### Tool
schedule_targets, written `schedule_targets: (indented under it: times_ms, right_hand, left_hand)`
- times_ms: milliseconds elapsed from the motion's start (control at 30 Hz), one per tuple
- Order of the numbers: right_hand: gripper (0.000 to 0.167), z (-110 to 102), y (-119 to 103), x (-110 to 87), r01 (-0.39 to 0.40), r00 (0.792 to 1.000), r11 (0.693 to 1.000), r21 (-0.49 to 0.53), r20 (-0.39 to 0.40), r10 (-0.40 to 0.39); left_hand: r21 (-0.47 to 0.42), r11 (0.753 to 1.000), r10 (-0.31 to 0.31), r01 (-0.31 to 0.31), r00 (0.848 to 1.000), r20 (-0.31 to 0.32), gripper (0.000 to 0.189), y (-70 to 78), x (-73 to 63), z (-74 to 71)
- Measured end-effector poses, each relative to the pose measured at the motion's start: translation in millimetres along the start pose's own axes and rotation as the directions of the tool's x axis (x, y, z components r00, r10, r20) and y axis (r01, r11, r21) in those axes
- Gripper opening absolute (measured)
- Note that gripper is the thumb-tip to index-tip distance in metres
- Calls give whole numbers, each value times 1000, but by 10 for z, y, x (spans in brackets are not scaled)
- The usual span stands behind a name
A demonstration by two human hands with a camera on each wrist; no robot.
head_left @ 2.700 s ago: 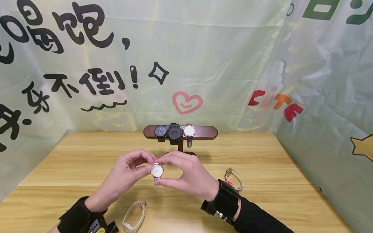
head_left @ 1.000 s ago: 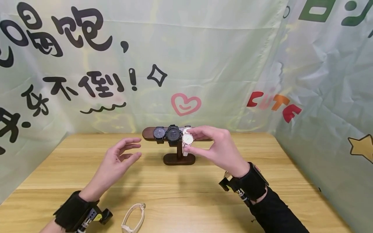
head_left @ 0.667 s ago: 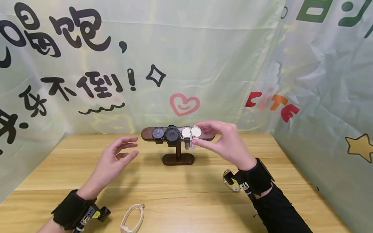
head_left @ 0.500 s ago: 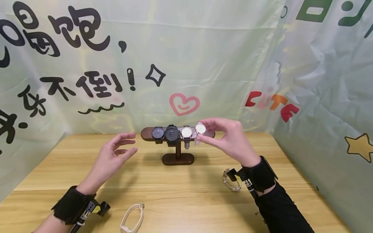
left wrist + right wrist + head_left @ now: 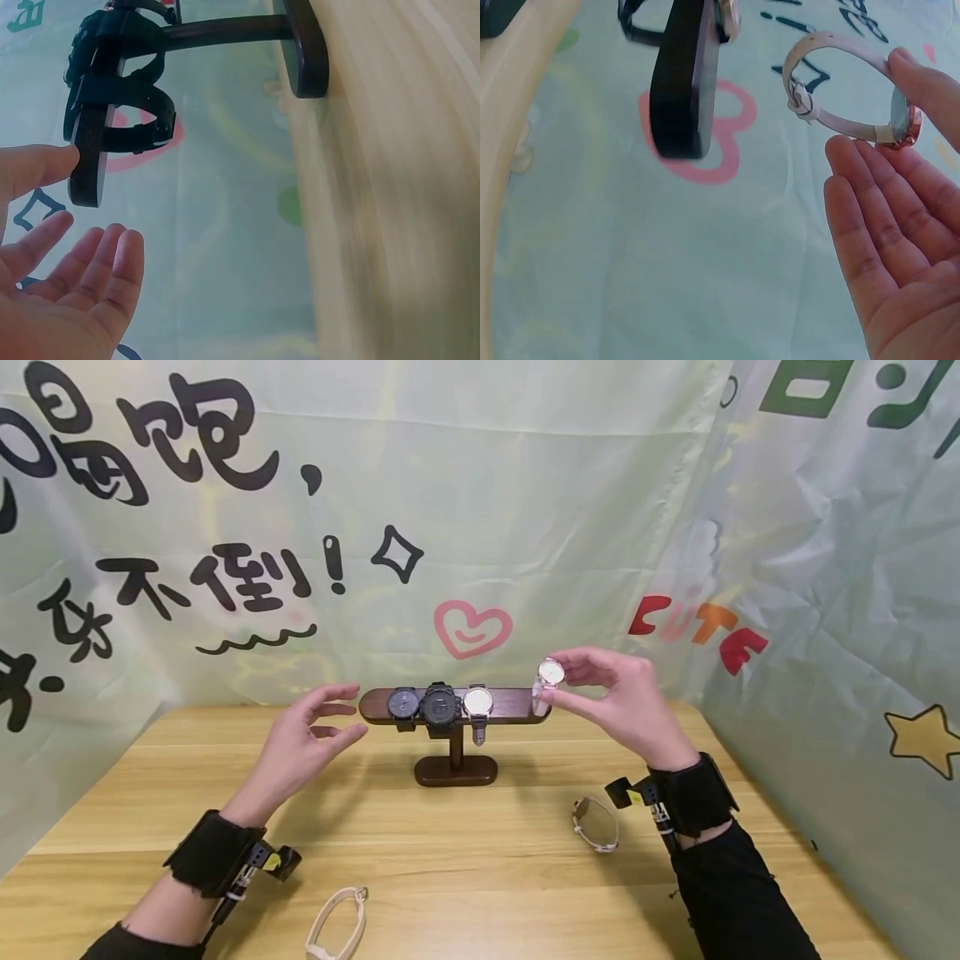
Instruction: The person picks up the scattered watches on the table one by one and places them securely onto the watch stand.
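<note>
My right hand [image 5: 628, 703] pinches a wristwatch [image 5: 551, 672] with a white strap and rose-gold case between thumb and fingers, at the right end of a dark wooden watch stand [image 5: 516, 705]. In the right wrist view the buckled strap [image 5: 804, 101] forms a loop, beside the bar's end [image 5: 681, 120] and apart from it. Two black watches [image 5: 440, 705] and a pale-dialled watch [image 5: 477, 701] sit on the bar's left and middle. By the bar's left end, my left hand [image 5: 300, 739] holds nothing, its fingers apart; its thumb [image 5: 45, 166] overlaps the bar end in the left wrist view.
On the wooden table [image 5: 450, 877], a pale-strapped looped watch [image 5: 362, 917] lies at front left. Another looped watch [image 5: 603, 848] lies right of the stand's base [image 5: 455, 771]. A printed cloth [image 5: 570, 527] hangs behind and along the sides.
Earlier both hands were at the watch above the mid-table. My left hand let go and moved left; my right hand carried the watch to the stand, then rightward along the bar past the pale-dialled watch.
</note>
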State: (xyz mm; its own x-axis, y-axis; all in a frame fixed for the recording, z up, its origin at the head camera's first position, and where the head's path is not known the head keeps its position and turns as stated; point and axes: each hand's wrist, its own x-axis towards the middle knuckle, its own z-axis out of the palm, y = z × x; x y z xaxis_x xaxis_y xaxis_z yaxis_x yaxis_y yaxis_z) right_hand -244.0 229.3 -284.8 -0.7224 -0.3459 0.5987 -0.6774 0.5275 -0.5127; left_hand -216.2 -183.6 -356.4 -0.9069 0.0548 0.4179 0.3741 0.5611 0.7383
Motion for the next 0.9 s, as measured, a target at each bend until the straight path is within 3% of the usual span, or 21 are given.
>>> schedule_targets:
  times_ms: [567,900]
  right_hand:
    - [42,-137,326,-10,-125,992,992,10,37,124]
    - [42,-129,452,-23,-224,969,974,28,116,219]
  left_hand:
    - [-14,1000,-26,27,999,22,53,33,13,59]
    - [-1,1000,-26,26,999,19,51,-14,23,101]
